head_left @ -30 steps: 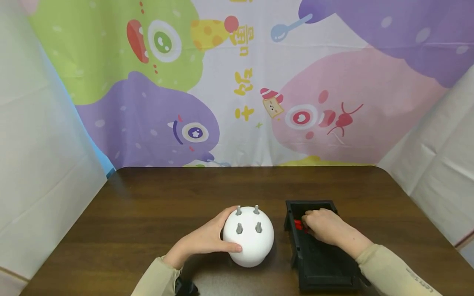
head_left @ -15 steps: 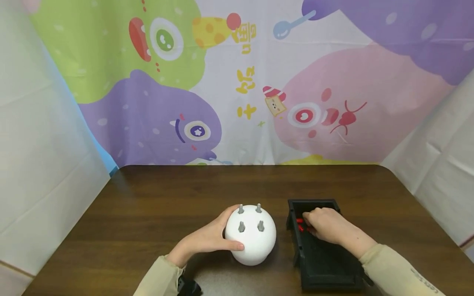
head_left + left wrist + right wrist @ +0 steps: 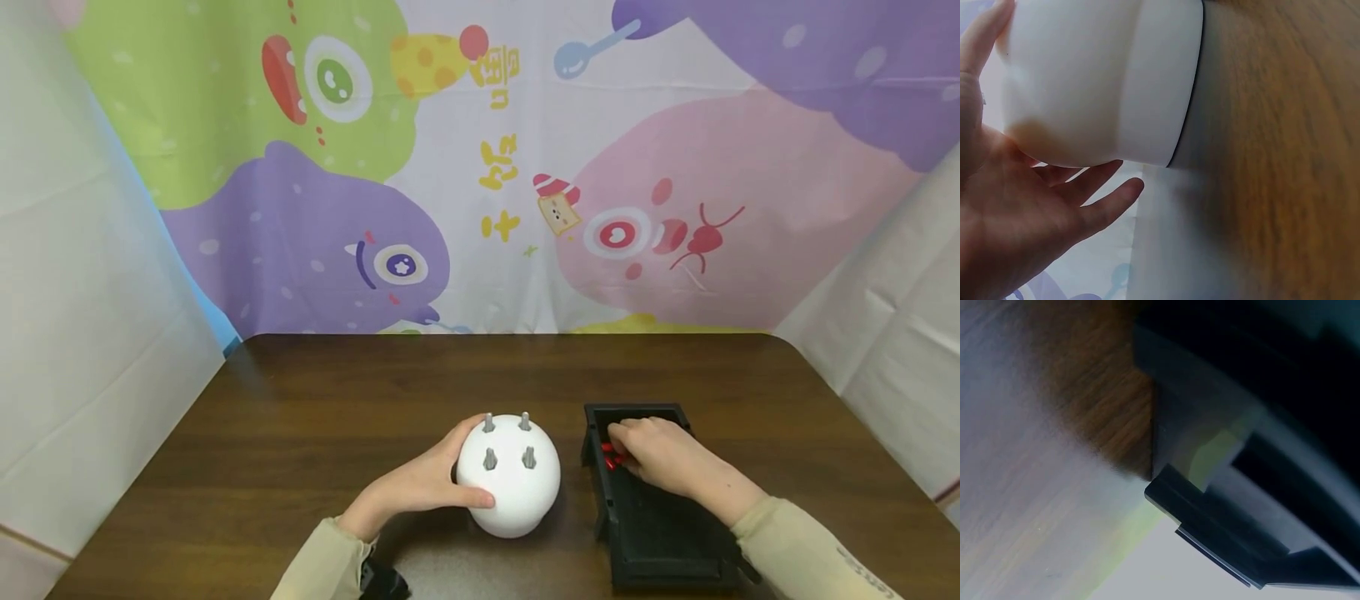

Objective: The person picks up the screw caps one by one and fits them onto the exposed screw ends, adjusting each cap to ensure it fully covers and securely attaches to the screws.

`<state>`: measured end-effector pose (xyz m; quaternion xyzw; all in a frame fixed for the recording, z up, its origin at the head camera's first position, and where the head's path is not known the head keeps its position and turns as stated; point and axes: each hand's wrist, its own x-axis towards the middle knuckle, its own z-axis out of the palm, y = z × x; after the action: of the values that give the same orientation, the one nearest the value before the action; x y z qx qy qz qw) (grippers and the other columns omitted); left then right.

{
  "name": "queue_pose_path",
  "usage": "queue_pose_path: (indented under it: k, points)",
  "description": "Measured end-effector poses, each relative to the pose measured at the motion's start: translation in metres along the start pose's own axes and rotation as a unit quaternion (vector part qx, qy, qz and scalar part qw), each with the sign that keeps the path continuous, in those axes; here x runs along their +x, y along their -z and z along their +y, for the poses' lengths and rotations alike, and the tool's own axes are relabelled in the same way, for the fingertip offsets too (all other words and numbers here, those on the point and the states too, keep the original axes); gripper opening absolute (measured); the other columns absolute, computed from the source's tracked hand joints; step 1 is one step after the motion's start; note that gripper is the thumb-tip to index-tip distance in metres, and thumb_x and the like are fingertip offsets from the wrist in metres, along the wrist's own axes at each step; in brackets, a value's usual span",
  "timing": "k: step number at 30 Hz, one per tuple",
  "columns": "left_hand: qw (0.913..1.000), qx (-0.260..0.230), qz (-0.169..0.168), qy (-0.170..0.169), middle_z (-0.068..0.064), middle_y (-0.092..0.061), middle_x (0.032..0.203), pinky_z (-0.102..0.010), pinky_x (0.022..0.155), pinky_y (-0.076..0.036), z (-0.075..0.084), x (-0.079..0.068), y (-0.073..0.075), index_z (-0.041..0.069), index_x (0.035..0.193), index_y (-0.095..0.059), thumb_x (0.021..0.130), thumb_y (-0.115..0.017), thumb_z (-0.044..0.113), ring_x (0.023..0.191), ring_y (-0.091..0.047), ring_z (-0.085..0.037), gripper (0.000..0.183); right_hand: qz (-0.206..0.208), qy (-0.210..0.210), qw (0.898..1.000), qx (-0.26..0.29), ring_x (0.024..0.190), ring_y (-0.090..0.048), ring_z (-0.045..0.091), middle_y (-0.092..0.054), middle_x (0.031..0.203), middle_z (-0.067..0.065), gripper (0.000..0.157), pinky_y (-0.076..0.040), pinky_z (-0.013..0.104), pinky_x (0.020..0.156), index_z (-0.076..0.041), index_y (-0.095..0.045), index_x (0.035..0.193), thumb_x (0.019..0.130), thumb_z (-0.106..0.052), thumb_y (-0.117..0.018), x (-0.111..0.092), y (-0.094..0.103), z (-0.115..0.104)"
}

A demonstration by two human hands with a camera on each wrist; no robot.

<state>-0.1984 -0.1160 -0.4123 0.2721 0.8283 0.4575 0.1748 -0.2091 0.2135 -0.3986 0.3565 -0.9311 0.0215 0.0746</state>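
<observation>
A white rounded body (image 3: 510,504), with several metal studs (image 3: 529,457) sticking up from its top, stands on the table. My left hand (image 3: 420,485) holds it from the left side, thumb in front and fingers behind. In the left wrist view, its smooth white side (image 3: 1079,75) lies against the hand (image 3: 1016,206), and its flat base faces the table. At the right, my right hand (image 3: 654,450) reaches into a black tray (image 3: 667,537). Small red pieces (image 3: 610,461) lie by its bent fingers; the fingertips are hidden, so whether they pinch one does not show.
Dark wooden table (image 3: 337,400) surrounds both things, and a printed curtain (image 3: 495,275) hangs behind it. A small black object (image 3: 382,581) sits by the left sleeve. In the right wrist view, the tray's dark edge (image 3: 1216,369) blocks the hand's fingers.
My right hand stays in the tray; its fingers have shifted slightly among the red pieces, and those pieces lie differently. The left hand keeps its hold on the white body.
</observation>
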Motion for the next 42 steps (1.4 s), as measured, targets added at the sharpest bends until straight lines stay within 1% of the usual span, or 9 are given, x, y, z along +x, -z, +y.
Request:
queue_pose_path:
  k: [5, 11, 18, 23, 30, 36, 42]
  points:
    - [1.0, 0.003, 0.003, -0.003, -0.006, -0.026, 0.143, -0.047, 0.099, -0.03, -0.001, 0.001, 0.001, 0.019, 0.144, -0.014, 0.072, -0.075, 0.038, 0.126, -0.034, -0.021, 0.096, -0.009, -0.005, 1.0, 0.013, 0.056, -0.042, 0.005, -0.046, 0.067, -0.007, 0.027, -0.037, 0.023, 0.051, -0.016, -0.05, 0.072, 0.07, -0.007, -0.076, 0.0, 0.003, -0.001]
    - [1.0, 0.007, 0.004, -0.001, -0.006, -0.027, 0.143, -0.046, 0.099, -0.03, -0.002, 0.002, 0.0, 0.02, 0.144, -0.014, 0.072, -0.075, 0.039, 0.125, -0.035, -0.021, 0.097, -0.012, -0.014, 1.0, 0.016, 0.057, -0.043, 0.005, -0.048, 0.07, -0.006, 0.025, -0.038, 0.023, 0.052, -0.015, -0.053, 0.075, 0.07, -0.004, -0.075, -0.001, 0.006, -0.002]
    - [1.0, 0.004, 0.002, 0.001, -0.008, -0.025, 0.144, -0.048, 0.099, -0.03, -0.002, 0.001, -0.001, 0.018, 0.145, -0.013, 0.072, -0.075, 0.039, 0.126, -0.034, -0.023, 0.097, -0.024, -0.019, 0.999, 0.032, 0.059, -0.04, 0.006, -0.046, 0.071, -0.007, 0.025, -0.036, 0.024, 0.054, -0.016, -0.051, 0.076, 0.071, -0.004, -0.073, -0.002, 0.01, -0.005]
    - [0.9999, 0.01, 0.005, -0.003, -0.008, -0.025, 0.144, -0.048, 0.099, -0.03, -0.002, 0.002, 0.001, 0.018, 0.144, -0.013, 0.072, -0.075, 0.039, 0.127, -0.033, -0.023, 0.098, -0.018, -0.024, 0.999, 0.038, 0.06, -0.037, 0.006, -0.043, 0.072, -0.008, 0.026, -0.034, 0.023, 0.055, -0.017, -0.05, 0.076, 0.072, -0.003, -0.072, -0.002, 0.013, -0.004]
    - [0.9999, 0.009, 0.006, -0.006, -0.009, -0.026, 0.143, -0.049, 0.099, -0.029, -0.002, 0.003, 0.002, 0.015, 0.145, -0.013, 0.072, -0.075, 0.039, 0.127, -0.033, -0.023, 0.099, -0.012, -0.022, 0.999, 0.042, 0.061, -0.038, 0.004, -0.044, 0.073, -0.008, 0.026, -0.035, 0.022, 0.054, -0.017, -0.05, 0.077, 0.073, -0.004, -0.072, -0.005, 0.019, -0.005]
    - [0.9999, 0.006, 0.011, -0.01, -0.008, -0.028, 0.142, -0.047, 0.1, -0.029, -0.002, 0.001, 0.001, 0.016, 0.144, -0.015, 0.072, -0.076, 0.037, 0.126, -0.034, -0.022, 0.097, -0.007, -0.019, 0.999, 0.04, 0.06, -0.037, 0.004, -0.042, 0.073, -0.009, 0.028, -0.034, 0.021, 0.054, -0.018, -0.048, 0.075, 0.072, -0.005, -0.072, -0.005, 0.021, -0.006]
    - [1.0, 0.004, 0.005, -0.007, -0.007, -0.024, 0.145, -0.048, 0.1, -0.028, -0.003, 0.001, 0.0, 0.018, 0.144, -0.013, 0.073, -0.075, 0.039, 0.127, -0.032, -0.023, 0.096, -0.001, -0.017, 0.999, 0.045, 0.058, -0.034, 0.005, -0.038, 0.068, -0.011, 0.032, -0.031, 0.021, 0.054, -0.019, -0.043, 0.073, 0.071, -0.001, -0.069, -0.004, 0.025, -0.007]
